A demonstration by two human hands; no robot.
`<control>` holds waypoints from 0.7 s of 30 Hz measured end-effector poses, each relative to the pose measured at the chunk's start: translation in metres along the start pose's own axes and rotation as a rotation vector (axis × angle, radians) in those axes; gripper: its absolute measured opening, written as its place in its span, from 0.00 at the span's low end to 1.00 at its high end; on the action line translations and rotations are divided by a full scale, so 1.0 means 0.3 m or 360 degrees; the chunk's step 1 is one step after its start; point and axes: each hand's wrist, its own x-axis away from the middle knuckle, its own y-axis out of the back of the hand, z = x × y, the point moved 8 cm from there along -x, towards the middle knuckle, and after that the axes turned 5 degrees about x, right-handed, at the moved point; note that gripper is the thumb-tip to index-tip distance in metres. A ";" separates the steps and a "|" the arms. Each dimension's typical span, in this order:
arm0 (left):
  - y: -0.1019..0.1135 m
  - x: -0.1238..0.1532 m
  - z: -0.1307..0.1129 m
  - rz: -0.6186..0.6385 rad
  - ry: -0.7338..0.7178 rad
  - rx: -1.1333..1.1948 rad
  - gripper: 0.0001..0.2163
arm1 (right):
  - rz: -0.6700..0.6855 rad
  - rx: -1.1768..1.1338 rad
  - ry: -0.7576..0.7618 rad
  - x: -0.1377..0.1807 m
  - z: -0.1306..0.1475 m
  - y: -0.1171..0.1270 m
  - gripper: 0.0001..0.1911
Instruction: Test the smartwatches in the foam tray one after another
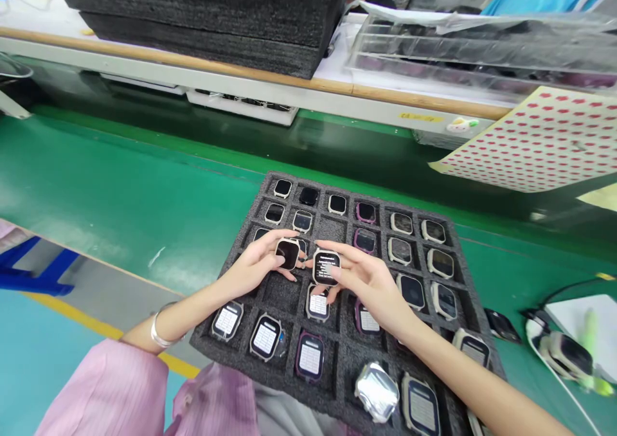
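My left hand (pixel 264 259) grips a smartwatch case with a dark screen (pixel 288 254), the thumb on its lower left edge. Close beside it, my right hand (pixel 357 272) grips a second smartwatch case with lines of white text on its screen (pixel 326 269), its thumb over the right side of the glass. Both are held just above a black foam tray (pixel 289 291) with square pockets. Several strapless watches lie in the pockets, among them a purple-framed one (pixel 310 356) with a lit white screen and one with a bright, reflective face (pixel 376 391). My forearms hide some pockets.
Behind the green bench (pixel 144 166), a white-edged shelf (pixel 231 72) carries stacked black foam blocks (pixel 207 18) and clear plastic trays (pixel 463 47). A red-dotted sheet (pixel 540 140) hangs at right. Another watch (pixel 566 354) lies by a white cable.
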 end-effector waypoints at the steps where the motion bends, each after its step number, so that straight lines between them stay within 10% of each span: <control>1: -0.002 0.001 0.000 0.0006 -0.0004 -0.0012 0.20 | -0.0023 0.0029 0.0005 -0.001 0.001 0.002 0.21; 9: 0.028 0.005 -0.041 -0.0199 -0.0233 -0.0131 0.21 | 0.0174 0.0228 0.0036 0.006 -0.028 -0.043 0.31; 16: 0.055 0.010 -0.071 -0.0355 -0.0360 -0.0153 0.21 | 0.0347 0.1701 0.0730 0.018 0.003 -0.169 0.27; 21: 0.088 0.015 -0.086 -0.0510 -0.0414 -0.0110 0.19 | 0.0242 0.2061 0.0810 -0.074 0.040 -0.131 0.17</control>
